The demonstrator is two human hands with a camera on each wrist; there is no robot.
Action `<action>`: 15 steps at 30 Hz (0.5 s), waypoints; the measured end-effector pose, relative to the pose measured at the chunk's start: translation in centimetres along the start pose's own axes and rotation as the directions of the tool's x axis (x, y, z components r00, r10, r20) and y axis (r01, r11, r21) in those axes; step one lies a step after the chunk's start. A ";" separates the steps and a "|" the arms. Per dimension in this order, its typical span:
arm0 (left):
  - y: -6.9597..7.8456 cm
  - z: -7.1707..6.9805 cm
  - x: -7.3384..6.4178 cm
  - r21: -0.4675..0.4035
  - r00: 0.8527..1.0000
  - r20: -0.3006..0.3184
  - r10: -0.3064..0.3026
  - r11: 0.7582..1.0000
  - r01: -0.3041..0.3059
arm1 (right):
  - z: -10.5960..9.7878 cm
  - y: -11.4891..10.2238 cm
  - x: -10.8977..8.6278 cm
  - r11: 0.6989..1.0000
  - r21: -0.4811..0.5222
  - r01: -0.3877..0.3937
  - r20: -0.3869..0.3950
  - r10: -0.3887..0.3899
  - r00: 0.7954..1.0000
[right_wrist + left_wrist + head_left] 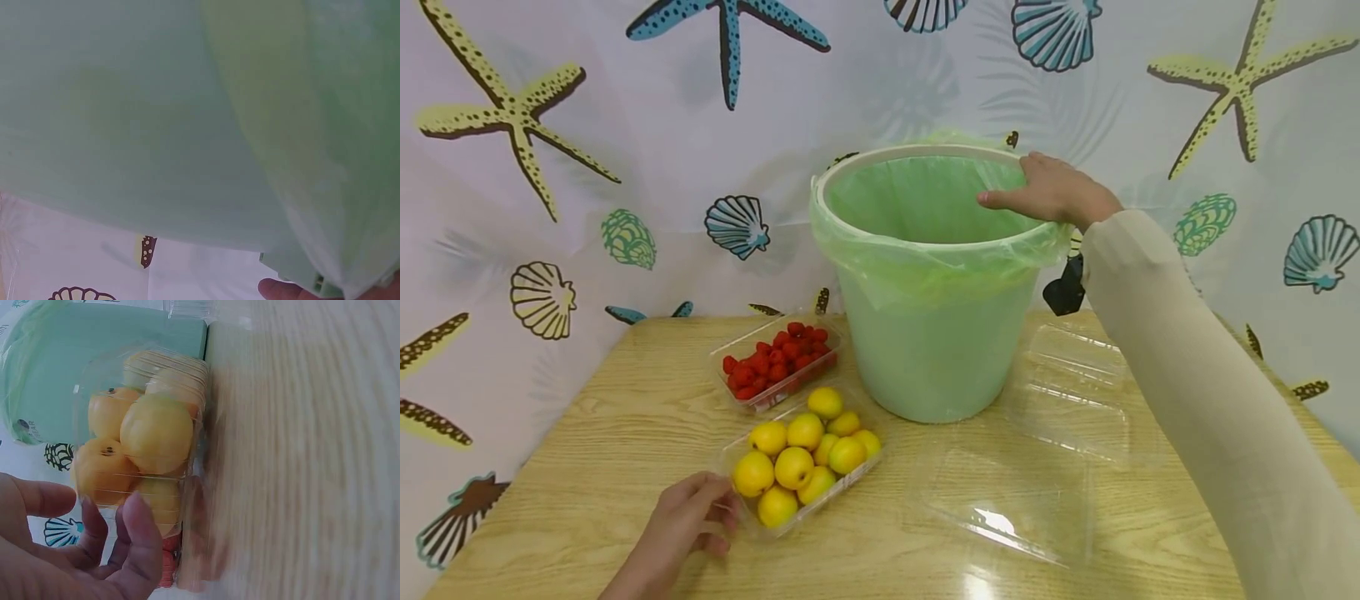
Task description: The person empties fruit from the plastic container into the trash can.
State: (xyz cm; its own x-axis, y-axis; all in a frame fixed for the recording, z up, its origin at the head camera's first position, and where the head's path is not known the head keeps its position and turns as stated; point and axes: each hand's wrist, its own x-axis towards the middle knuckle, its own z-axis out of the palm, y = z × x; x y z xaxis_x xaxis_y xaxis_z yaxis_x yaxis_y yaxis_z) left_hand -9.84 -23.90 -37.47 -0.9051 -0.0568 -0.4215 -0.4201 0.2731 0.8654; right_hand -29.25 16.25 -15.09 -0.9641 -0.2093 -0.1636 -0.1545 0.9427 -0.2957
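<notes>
My left hand (688,521) is at the near-left end of a clear plastic box (820,505) filled with round yellow fruits (793,468). In the left wrist view, its fingers (140,534) are loosely bent right at the box's end, not wrapped round it. A pale green trash bin (936,342) stands upright, with a thin green bag (887,265) folded over its rim. My right hand (1056,193) holds the bin's right rim, thumb stretched over the opening. A fingertip (275,289) shows beside a green piece on the bin in the right wrist view; the other fingers are mostly hidden.
Behind the yellow fruits is a second clear box of red berries (778,360), close to the bin's left side. Several clear plastic lids (1007,500) lie on the wooden table (625,425) at the right. A seashell-patterned cloth (662,150) hangs behind.
</notes>
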 end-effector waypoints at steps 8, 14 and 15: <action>0.6 -0.2 0.4 -0.077 0.999 -0.051 -0.013 0.997 0.009 | 0.1 -0.2 -0.1 1.000 0.006 -0.011 -0.006 0.011 1.000; 0.5 0.0 0.3 -0.236 0.999 -0.001 -0.032 0.971 0.031 | 0.2 -0.3 -0.2 1.000 0.003 -0.019 -0.004 0.019 1.000; 0.5 0.1 0.2 -0.266 1.000 0.009 -0.029 0.963 0.030 | 0.2 -0.3 -0.2 1.000 0.003 -0.020 -0.004 0.020 1.000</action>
State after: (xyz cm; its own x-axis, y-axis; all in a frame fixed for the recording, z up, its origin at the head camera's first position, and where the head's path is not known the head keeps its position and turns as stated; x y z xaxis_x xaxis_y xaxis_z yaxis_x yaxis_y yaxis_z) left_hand -10.24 -23.71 -37.16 -0.8919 -0.0558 -0.4487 -0.4497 0.0058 0.8932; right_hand -28.97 15.99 -15.16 -0.9678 -0.1894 -0.1659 -0.1346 0.9460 -0.2949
